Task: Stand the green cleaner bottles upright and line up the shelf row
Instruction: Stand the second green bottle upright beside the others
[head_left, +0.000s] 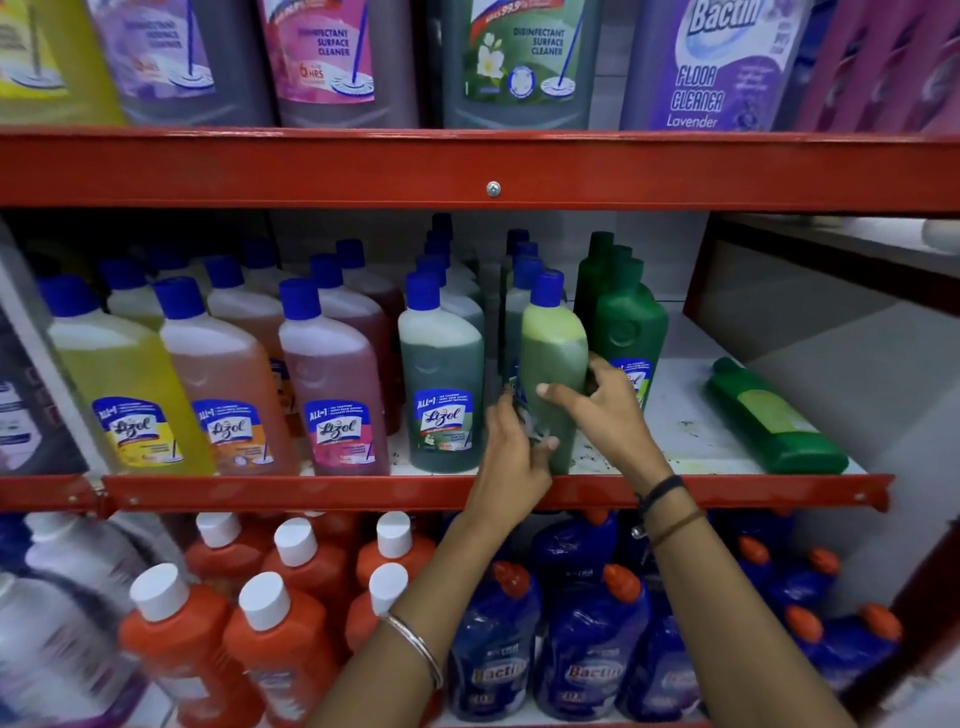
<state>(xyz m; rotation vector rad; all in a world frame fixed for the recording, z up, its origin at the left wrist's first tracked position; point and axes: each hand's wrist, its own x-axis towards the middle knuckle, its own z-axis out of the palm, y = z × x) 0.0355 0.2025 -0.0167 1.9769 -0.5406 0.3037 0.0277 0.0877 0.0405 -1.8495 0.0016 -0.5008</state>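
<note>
Both hands, left hand and right hand, grip the blue-capped translucent green cleaner bottle low around its body, at the white shelf's front edge. Nearly full, it likely feels heavy, stiff and somewhat slick; holding low on the body suits it. An opaque green plastic bottle lies toppled to the right.

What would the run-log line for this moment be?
both hands on green bottle | left hand, right hand | bottle upright at shelf front | opaque green bottle lying flat, right

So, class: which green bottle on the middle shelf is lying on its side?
The opaque dark green plastic bottle at the far right, lying flat; the other green ones stand upright.
</note>
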